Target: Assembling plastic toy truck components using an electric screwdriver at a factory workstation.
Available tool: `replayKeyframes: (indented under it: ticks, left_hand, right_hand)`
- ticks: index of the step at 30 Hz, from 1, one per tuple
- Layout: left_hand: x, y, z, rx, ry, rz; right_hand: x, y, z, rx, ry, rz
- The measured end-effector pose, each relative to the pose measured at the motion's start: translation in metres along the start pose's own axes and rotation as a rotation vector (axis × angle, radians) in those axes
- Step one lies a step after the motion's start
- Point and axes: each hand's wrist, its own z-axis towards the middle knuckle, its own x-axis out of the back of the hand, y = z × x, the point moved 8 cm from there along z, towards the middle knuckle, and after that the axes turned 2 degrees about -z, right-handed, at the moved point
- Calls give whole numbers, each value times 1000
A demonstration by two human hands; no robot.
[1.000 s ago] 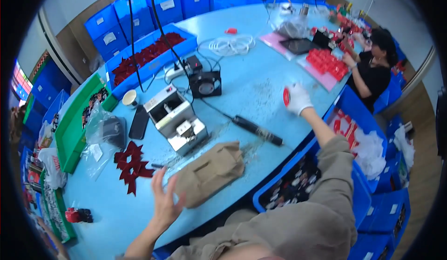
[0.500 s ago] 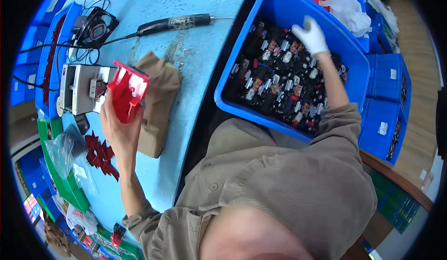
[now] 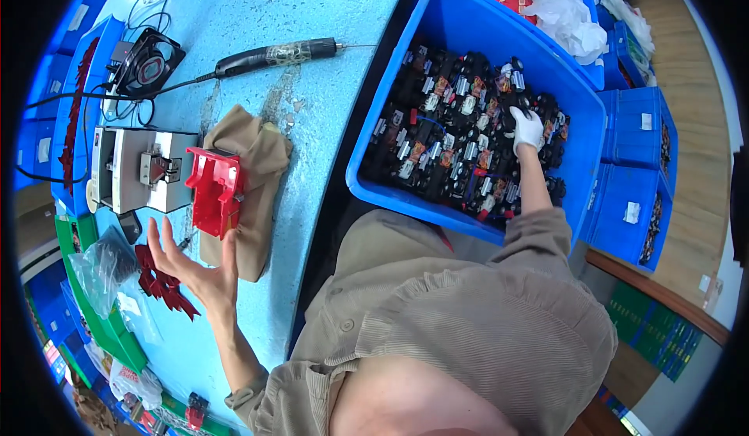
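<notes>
A red plastic shell (image 3: 216, 193), hollow side up, rests on a folded brown cloth (image 3: 253, 233) on the blue table. Just below it my bare left hand (image 3: 199, 274) is open and holds nothing, its fingers spread and the thumb tip close to the shell's lower edge. My right hand (image 3: 528, 129), in a white glove, reaches into a big blue bin (image 3: 589, 143). Its fingers close around a black toy car chassis (image 3: 527, 104), partly hidden by the glove. Several similar black chassis (image 3: 445, 136) with silver and orange parts fill the bin.
Left of the shell stands a small white and grey device (image 3: 129, 169). A black corded screwdriver (image 3: 277, 56) and a small fan (image 3: 152, 60) lie farther back. Dark red star-shaped pieces (image 3: 161, 281) and a plastic bag (image 3: 101, 268) lie near left. Blue crates (image 3: 636, 194) stand at right.
My left hand has let go of the red shell, now on the cloth, and drawn back toward me. My right hand has moved lower in the bin and closed on a chassis.
</notes>
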Motion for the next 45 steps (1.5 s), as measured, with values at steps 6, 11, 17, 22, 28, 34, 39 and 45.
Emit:
replayKeyframes:
  ticks: [6,11,17,22,28,34,39,45]
  left_hand:
    - [7,12,-2,-51,41,-155]
    - [-15,35,21,6,-8,-714]
    - [-2,38,-12,-387,-215,-618]
    - [1,-14,-59,-132,-535,-467]
    - [-5,-17,-70,-129,-539,-562]
    - [-45,-27,-118,181,-1212,-976]
    - [-13,-71,-85,296,-816,-472]
    - [26,-57,-49,-35,-169,173]
  right_hand:
    - [50,-120,-78,240,-118,212]
    - [4,-244,-217,35,-807,572]
    - [-83,-248,-331,-75,-1842,-118]
    - [-136,-218,-366,-247,-1931,-423]
    - [-176,-210,-397,-87,-2056,-707]
    - [-184,-226,-411,-34,-2163,-797]
    - [-207,-206,-370,-209,-1933,-718]
    - [-214,-202,-340,-858,-1845,-606]
